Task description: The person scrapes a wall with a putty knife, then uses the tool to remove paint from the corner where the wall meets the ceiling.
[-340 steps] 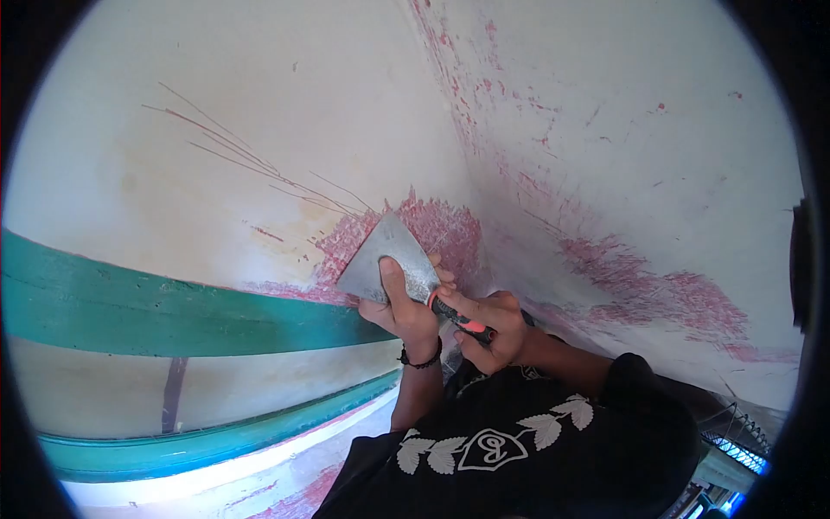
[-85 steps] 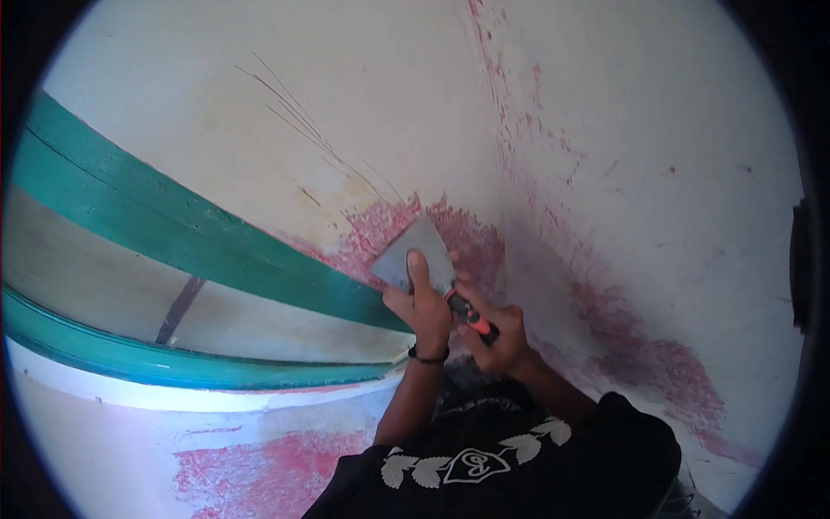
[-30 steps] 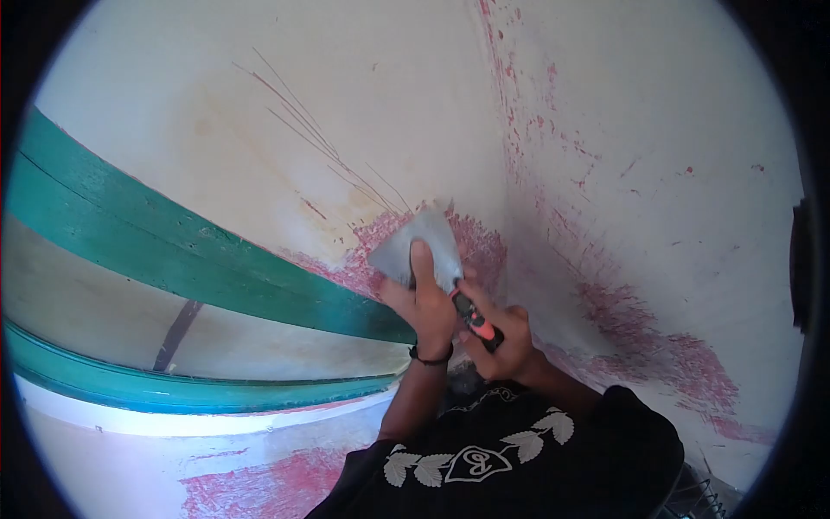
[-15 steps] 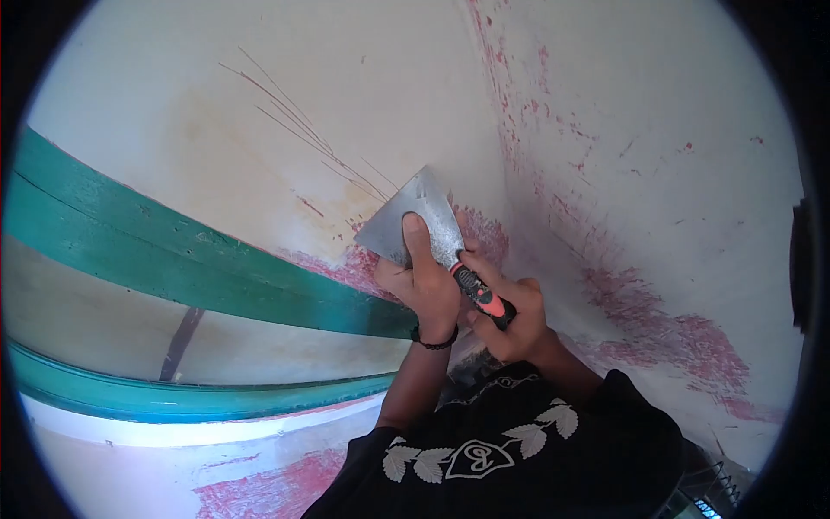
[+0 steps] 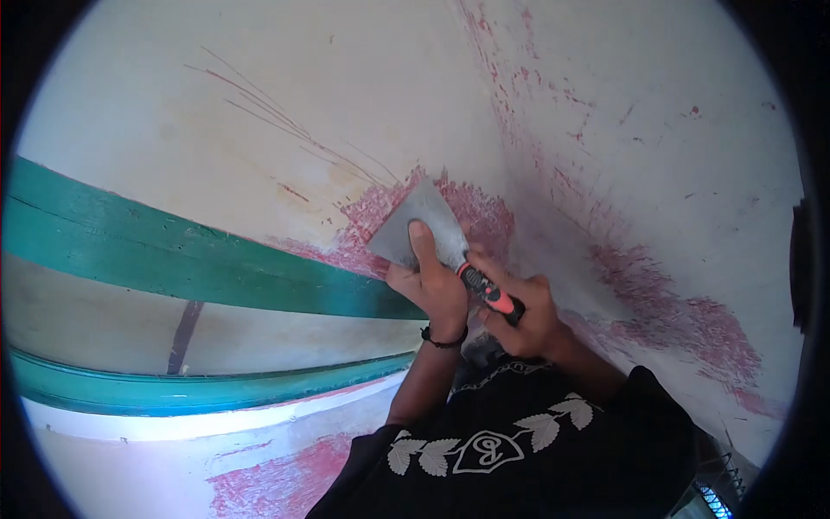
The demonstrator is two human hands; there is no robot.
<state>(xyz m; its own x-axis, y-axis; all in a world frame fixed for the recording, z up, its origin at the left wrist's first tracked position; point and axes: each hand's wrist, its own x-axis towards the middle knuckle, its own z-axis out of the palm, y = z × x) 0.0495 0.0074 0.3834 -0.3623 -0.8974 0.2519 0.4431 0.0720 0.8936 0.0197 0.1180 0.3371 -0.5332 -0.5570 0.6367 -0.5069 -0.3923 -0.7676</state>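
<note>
A wide metal scraper point(image 5: 443, 227) lies over a pinkish-red patch point(image 5: 484, 212) on the cream-painted wall point(image 5: 346, 78). My right hand point(image 5: 538, 316) is wrapped around its black and red handle. With the thumb laid along the face of the blade and the other fingers partly hidden behind it, my left hand point(image 5: 443, 294) grips the blade. Ragged flakes edge the red patch just beyond the blade. Long thin scratches point(image 5: 285, 125) run up and left from there.
A green painted board point(image 5: 173, 246) crosses the wall at left, ending near my left wrist. Below it runs a second green strip point(image 5: 216, 394). The adjoining wall point(image 5: 674, 190) at right meets this one in a corner and carries a scraped red patch point(image 5: 692, 333).
The scraper has drawn back from the upper edge of the red patch, and more bare red shows above the blade. Both hands moved with it, and the view shifted slightly.
</note>
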